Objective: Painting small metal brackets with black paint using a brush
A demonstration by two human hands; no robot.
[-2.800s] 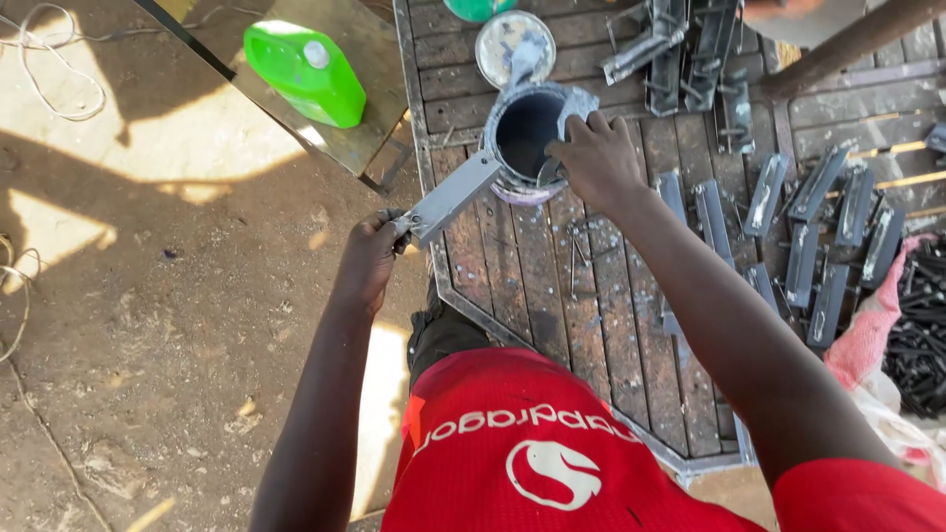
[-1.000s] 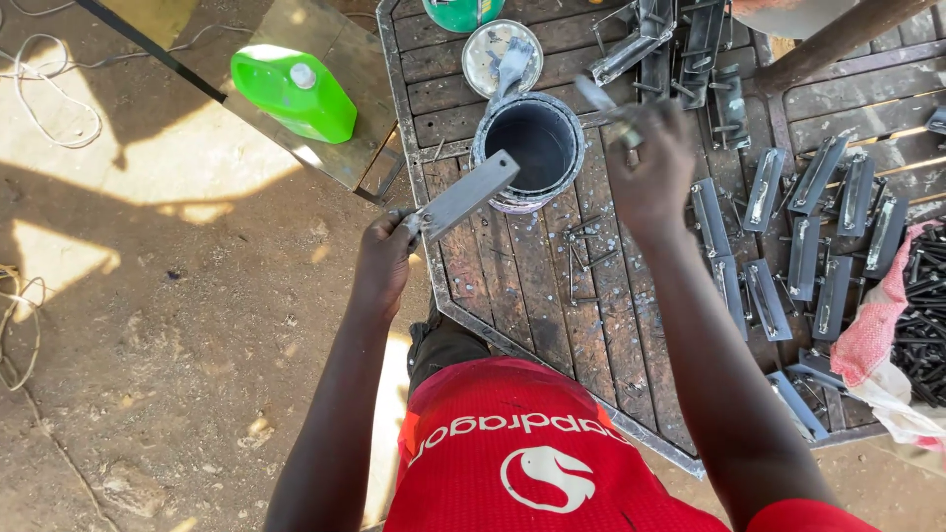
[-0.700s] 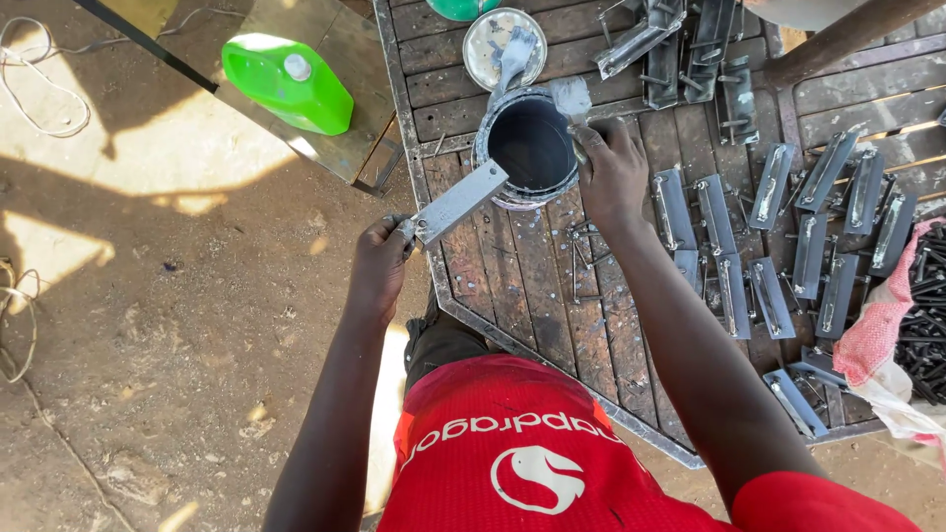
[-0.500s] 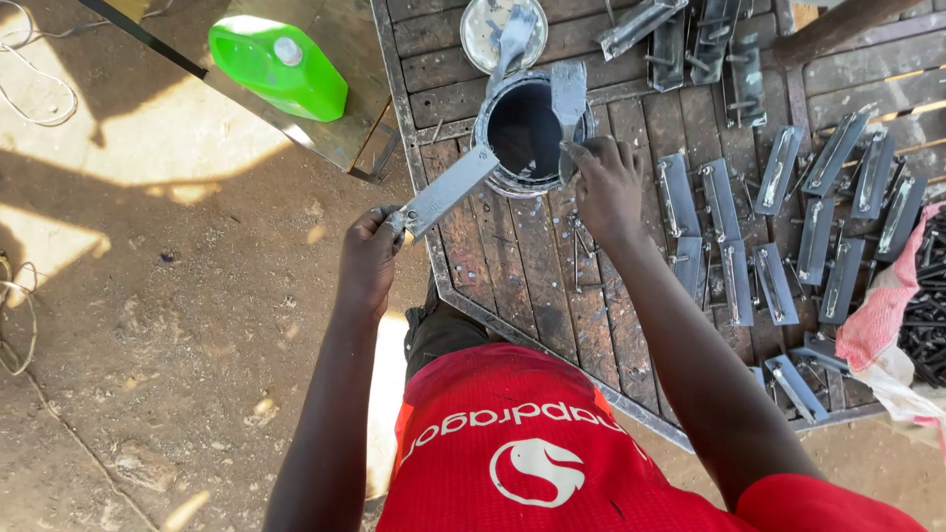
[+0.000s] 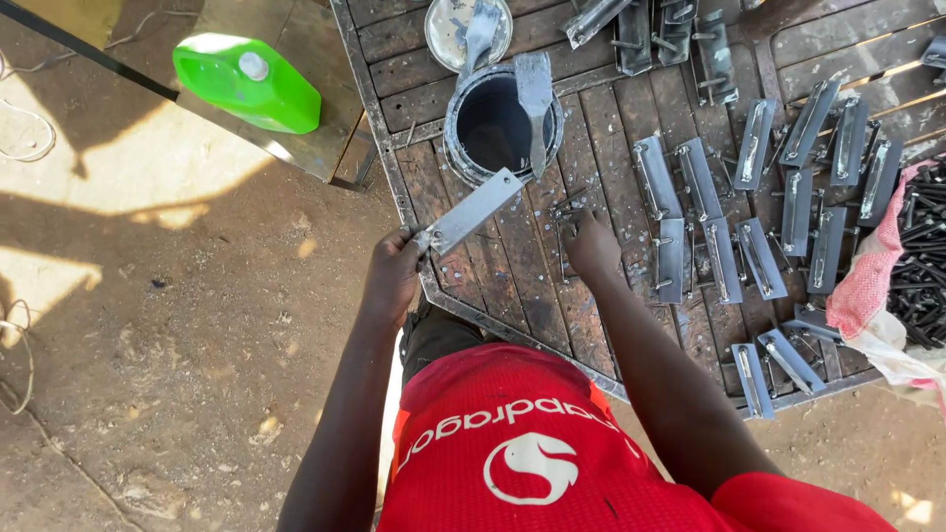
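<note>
The left hand (image 5: 392,278) pinches one end of a flat grey metal bar (image 5: 471,211), fingers closed on it, the bar slanting up and away toward a paint tin (image 5: 501,126). A brush (image 5: 535,103) rests across the tin's rim, just beyond the bar's far end. The right hand (image 5: 591,244) lies on the dark slatted table (image 5: 512,286), fingers curled downward; whether they grip anything I cannot tell. Beyond those fingers lie rows of grey metal brackets (image 5: 724,246). Well off past the left fingers sits a green jug (image 5: 246,83).
</note>
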